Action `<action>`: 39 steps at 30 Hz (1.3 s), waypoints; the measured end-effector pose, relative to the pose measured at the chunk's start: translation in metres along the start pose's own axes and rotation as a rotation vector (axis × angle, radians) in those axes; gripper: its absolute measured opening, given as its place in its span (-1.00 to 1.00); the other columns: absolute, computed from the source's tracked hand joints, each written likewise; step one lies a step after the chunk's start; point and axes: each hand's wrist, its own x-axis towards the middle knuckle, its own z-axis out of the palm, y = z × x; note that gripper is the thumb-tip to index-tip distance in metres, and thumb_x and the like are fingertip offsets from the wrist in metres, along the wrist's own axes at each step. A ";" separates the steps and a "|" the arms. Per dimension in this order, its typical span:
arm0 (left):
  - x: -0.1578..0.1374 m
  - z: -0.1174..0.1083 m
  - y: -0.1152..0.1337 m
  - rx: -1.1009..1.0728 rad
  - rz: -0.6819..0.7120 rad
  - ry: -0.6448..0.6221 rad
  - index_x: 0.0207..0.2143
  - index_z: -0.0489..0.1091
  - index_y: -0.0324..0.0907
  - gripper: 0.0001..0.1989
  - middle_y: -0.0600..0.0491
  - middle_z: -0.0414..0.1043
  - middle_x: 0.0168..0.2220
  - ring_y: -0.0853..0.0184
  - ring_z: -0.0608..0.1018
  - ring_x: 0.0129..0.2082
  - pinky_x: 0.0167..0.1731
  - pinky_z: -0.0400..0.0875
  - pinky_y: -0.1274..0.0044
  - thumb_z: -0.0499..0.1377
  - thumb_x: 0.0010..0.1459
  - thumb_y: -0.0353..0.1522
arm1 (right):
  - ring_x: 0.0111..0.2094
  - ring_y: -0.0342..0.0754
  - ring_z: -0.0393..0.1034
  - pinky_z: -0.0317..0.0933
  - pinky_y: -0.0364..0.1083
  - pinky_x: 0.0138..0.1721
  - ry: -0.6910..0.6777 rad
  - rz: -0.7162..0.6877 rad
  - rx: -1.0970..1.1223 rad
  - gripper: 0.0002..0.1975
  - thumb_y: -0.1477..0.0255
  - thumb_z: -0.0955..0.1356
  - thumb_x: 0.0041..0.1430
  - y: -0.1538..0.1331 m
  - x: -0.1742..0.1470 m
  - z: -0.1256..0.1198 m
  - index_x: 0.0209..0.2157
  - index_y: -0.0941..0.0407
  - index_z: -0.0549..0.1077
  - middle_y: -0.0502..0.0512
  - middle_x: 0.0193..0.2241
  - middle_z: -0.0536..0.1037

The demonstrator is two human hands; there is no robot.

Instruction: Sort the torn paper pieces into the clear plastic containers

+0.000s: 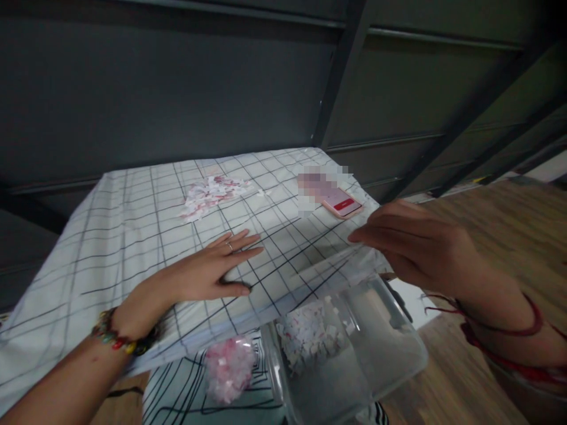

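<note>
My left hand (225, 265) lies palm down on the checked tablecloth (283, 230), fingers spread and holding nothing. At the table's right front edge, my right hand (407, 242) is raised with its fingers pinched together; whatever is between them I cannot make out. A faint see-through film (336, 260) runs along the edge just below its fingertips. Under the edge sits a clear plastic box (354, 360) with small paper scraps (308, 330) in its left part. A loose pile of white and red paper scraps (215, 195) lies on the far part of the cloth.
A phone (343, 203), partly blurred out, lies at the table's right. Below the front edge, a clear bag of pink and white pieces (230, 369) rests on patterned fabric (177, 389). A dark panelled wall (177, 88) stands behind; wooden floor (509, 236) lies right.
</note>
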 end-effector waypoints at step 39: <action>-0.007 0.005 -0.016 0.104 -0.473 0.086 0.24 -0.06 -0.17 -0.33 -0.14 -0.27 0.29 0.02 -0.13 0.25 0.15 -0.12 0.16 -0.20 0.22 0.03 | -0.42 -0.06 0.27 -0.02 -0.05 -0.33 0.241 0.205 -0.372 -0.75 0.45 0.17 0.17 0.106 0.110 0.130 -0.33 0.14 0.46 0.04 -0.51 0.48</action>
